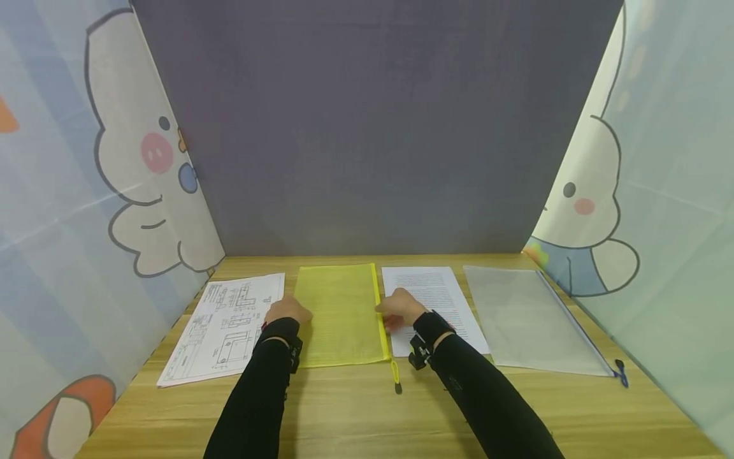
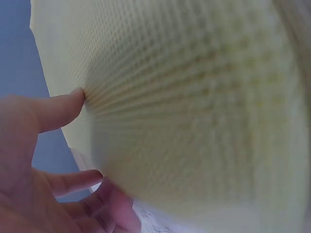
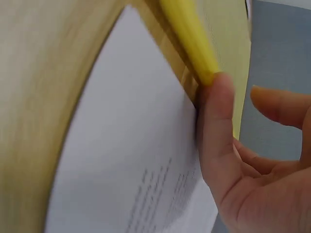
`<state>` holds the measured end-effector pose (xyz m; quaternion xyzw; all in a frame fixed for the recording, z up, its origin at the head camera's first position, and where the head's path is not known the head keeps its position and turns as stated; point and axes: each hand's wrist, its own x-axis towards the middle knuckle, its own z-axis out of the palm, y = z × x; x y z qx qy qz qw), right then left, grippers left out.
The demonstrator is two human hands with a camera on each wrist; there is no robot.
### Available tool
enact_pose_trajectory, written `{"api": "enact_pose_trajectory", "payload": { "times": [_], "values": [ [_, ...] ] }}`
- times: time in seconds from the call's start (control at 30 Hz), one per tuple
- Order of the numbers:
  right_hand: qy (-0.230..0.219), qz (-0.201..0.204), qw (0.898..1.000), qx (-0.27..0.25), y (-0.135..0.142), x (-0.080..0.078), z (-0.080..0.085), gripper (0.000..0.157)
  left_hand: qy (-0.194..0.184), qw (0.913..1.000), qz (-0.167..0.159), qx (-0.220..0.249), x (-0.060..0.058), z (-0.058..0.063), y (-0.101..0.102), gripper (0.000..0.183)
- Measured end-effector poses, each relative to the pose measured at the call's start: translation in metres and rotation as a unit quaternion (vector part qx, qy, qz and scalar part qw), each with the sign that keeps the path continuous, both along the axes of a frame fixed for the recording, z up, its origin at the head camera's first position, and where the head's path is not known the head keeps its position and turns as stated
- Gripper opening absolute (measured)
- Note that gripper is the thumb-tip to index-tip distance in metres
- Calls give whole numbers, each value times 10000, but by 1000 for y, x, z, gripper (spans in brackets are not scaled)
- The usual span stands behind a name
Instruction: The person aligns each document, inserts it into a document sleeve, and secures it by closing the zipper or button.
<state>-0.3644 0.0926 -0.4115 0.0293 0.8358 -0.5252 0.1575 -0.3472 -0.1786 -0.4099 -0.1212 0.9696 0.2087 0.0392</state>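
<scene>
A yellow mesh zipper pouch (image 1: pixel 338 312) lies flat at the middle of the table, its zip edge on the right. My left hand (image 1: pixel 287 310) pinches its left edge; in the left wrist view, creases in the mesh (image 2: pixel 160 97) fan out from one fingertip. At the zip edge (image 3: pixel 189 34), my right hand (image 1: pixel 400 307) holds the pouch. One digit of that hand touches the zip edge in the right wrist view, while another stands apart from it; the pouch partly hides the other fingers. Beneath the right hand is a sheet of printed text (image 1: pixel 436 299).
Sheets with technical drawings (image 1: pixel 229 331) lie left of the pouch, close to the left hand. A pale zipper pouch (image 1: pixel 533 325) with a dark blue zip pull (image 1: pixel 621 373) is at the right. A grey panel (image 1: pixel 373 127) stands behind the wooden table (image 1: pixel 344 414).
</scene>
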Motion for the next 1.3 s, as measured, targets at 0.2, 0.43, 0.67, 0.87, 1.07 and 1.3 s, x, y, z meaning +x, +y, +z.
{"api": "enact_pose_trajectory", "payload": {
  "times": [0.2, 0.43, 0.67, 0.87, 1.07, 1.3],
  "values": [
    [-612, 146, 9945, -833, 2, 0, 0, 20, -19, 9992, -70, 384, 6, 2, 1, 41],
    [-394, 821, 9879, -1257, 6, 3, 4, 41, -104, 9979, -453, 456, 11, 9, 8, 54],
    [-424, 1410, 9781, -1473, 19, 18, 5, 72, -317, 9906, -1189, 589, 4, -2, 20, 92],
    [-717, 1978, 9670, -1440, 31, 34, 7, 61, -505, 9880, -1454, 156, 11, 2, 29, 89],
    [-865, 2090, 9695, -948, 44, 47, 10, 52, -420, 9869, -1554, -149, 15, 5, 35, 78],
    [-714, 2367, 9675, -525, 65, 62, 14, 22, -339, 9850, -1674, -230, 14, 0, 37, 82]
  ]
}}
